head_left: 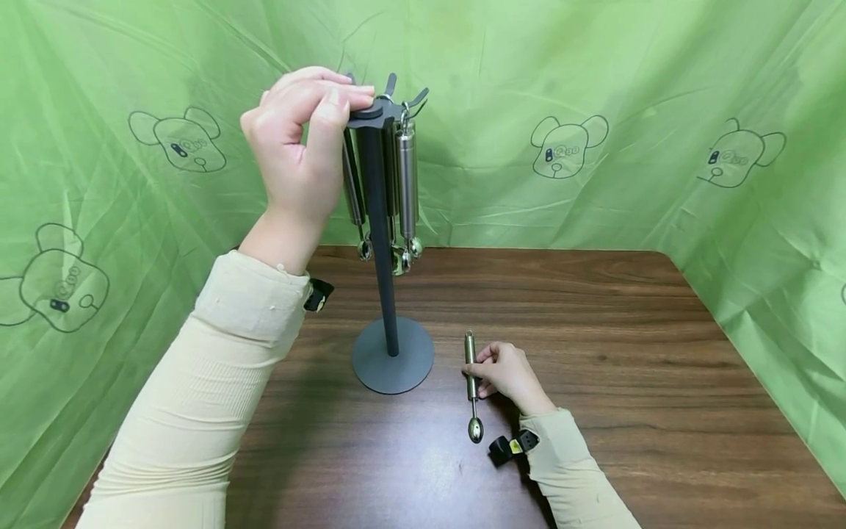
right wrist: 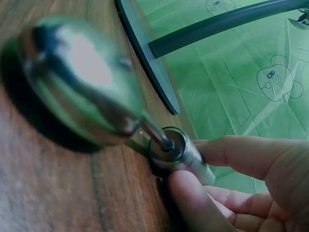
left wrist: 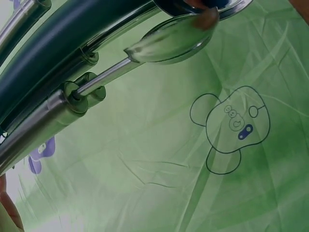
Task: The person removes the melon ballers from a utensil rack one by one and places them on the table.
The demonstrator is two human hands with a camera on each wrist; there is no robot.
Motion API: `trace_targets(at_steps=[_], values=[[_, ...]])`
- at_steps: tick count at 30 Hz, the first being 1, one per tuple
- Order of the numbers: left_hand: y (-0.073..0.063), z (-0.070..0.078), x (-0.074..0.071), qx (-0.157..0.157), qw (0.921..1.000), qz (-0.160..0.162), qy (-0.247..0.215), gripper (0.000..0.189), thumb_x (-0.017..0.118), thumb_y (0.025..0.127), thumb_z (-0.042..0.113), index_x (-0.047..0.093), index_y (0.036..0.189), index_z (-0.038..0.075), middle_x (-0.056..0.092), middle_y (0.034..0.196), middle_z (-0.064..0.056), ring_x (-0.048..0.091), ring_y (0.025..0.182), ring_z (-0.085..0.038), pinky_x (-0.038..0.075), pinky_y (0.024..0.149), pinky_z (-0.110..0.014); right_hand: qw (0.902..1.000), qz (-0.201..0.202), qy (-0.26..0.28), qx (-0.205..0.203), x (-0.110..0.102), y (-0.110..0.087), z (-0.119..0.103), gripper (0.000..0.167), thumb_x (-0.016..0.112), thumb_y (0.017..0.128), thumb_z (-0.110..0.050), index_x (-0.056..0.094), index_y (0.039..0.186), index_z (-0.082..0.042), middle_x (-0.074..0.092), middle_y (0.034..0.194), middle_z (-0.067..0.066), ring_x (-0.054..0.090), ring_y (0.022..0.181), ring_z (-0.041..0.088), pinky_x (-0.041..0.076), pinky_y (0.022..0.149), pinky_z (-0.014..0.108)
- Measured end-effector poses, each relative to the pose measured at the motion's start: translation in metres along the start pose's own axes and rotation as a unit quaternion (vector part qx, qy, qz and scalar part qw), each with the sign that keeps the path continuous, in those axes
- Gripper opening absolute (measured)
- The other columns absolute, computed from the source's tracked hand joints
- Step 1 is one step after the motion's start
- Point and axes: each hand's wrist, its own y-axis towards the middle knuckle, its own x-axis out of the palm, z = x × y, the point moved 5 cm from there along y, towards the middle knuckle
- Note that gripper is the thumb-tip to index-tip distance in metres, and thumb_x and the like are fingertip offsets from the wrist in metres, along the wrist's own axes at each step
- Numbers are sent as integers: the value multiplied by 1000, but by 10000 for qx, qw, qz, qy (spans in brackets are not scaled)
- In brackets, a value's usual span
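- Your work surface: brown wood-grain table (head_left: 595, 323).
- Standing flat on it: round grey stand base (head_left: 393, 375).
- Right of base: metal spoon (head_left: 475, 430) you hold, tabletop contact unclear.

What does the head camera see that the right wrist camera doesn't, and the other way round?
Only head: the left hand at the top of the stand, plus its hooks.

Only right wrist: the end face of the handle, where the neck enters.

Both: the right hand holding the metal spoon, the stand, wooden table and green cloth.
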Motion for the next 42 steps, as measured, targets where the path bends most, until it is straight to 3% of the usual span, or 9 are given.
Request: trace_targets(at_steps=[33,42], values=[[-1,4,0,124,9997,-165,106,39,49,81,27,76,71,0,76,81,-17,69,86,-19,50,89,-26,9998,-4,112,-150,1,-2,1,35,78,79,-14,63,105,4,64,72,7,61,44,12,56,46,30],[2,6,-1,106,9990,-359,257,37,50,83,27,77,73,3,76,81,-14,69,88,-17,47,89,-24,9999,-92,62,-112,2,-1,0,43,77,82,-19,61,115,4,66,78,9,62,45,13,57,47,30]])
